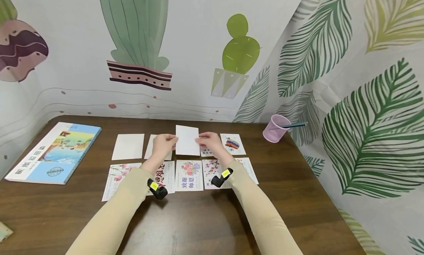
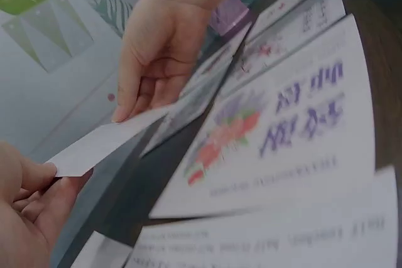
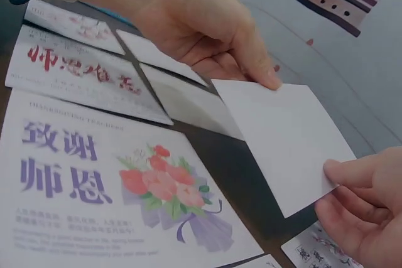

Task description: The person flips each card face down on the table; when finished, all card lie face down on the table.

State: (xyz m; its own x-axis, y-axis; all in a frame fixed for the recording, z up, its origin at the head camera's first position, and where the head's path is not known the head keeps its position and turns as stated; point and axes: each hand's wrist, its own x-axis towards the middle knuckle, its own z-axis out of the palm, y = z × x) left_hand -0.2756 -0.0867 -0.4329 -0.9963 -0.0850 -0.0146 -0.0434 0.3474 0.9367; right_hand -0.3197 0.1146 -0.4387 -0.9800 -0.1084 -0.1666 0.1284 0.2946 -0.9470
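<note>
Book (image 1: pixel 53 152) lies at the left side of the table (image 1: pixel 198 225), and near it are two blank cards (image 1: pixel 128 147), the second one partly covered by the left hand (image 1: pixel 161 147). This hand pinches the left edge of a white card (image 1: pixel 187 140) between thumb and fingers, while the card is held up above the table between both hands. The right hand (image 1: pixel 212 142) pinches its right edge similarly, and farther right stands a pink cup (image 1: pixel 275 130).

A pale object (image 1: pixel 4 232) toward the left edge of the table (image 1: pixel 285 211) is cut off. The left hand (image 1: pixel 163 145) partly hides a blank card (image 1: pixel 150 142). From the left wrist, lettering on the bouquet card (image 2: pixel 276 123) is blurred.
</note>
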